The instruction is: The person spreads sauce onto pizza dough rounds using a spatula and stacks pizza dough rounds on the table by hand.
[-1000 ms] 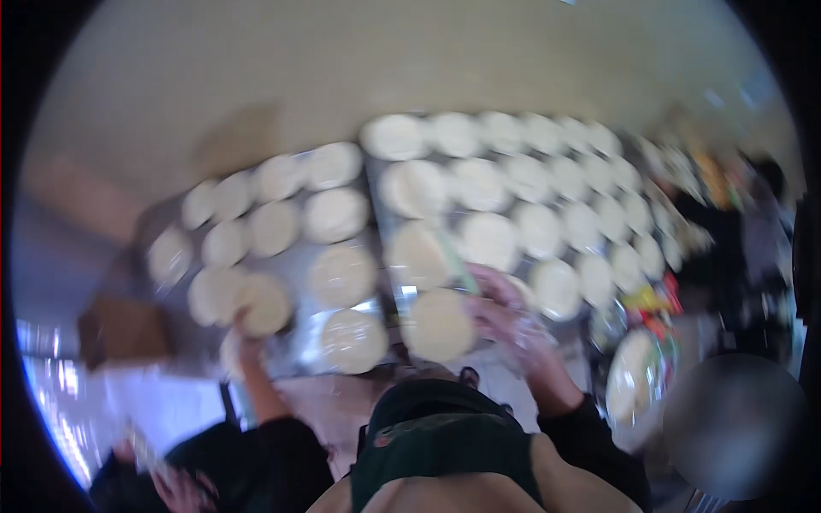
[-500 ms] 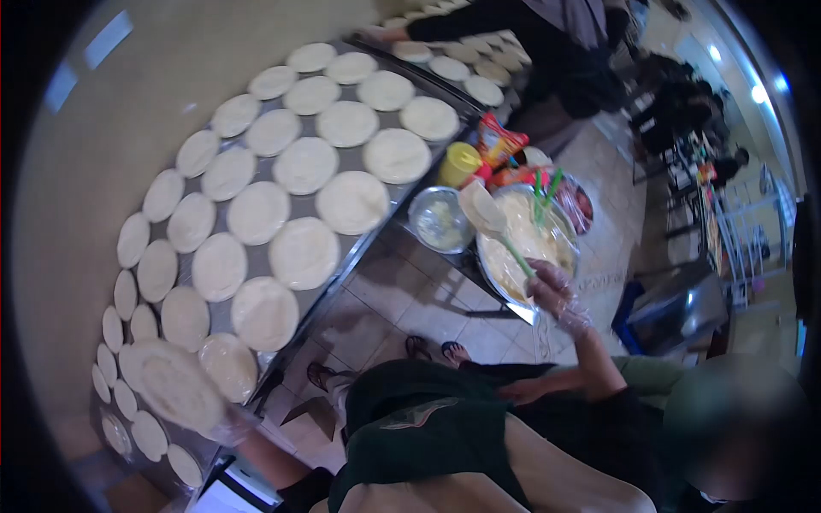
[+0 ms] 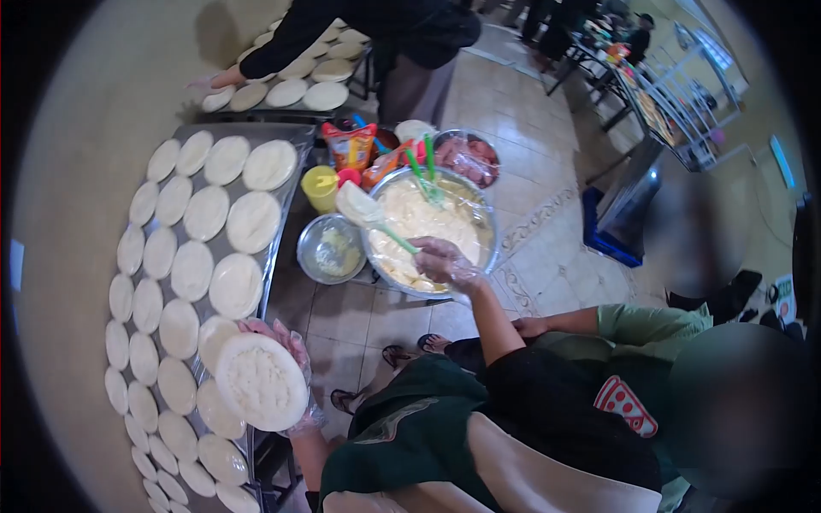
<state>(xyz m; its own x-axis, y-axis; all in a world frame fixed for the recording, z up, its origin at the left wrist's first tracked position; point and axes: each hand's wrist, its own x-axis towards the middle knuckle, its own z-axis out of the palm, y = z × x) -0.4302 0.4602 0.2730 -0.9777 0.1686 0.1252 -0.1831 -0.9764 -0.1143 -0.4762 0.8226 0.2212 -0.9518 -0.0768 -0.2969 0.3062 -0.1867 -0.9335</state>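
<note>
Dough disc [image 3: 262,381] has moved over the table edge [image 3: 292,197] on the left hand [image 3: 298,369], grip spread, while right hand [image 3: 446,262] pinches spatula [image 3: 376,221].

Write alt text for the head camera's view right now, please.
Left hand holding a dough disc at the edge of a table lined with more discs; right hand holding a green-handled spatula over a large bowl of creamy mix. Beyond, another person reaches over a second table of discs.
</note>
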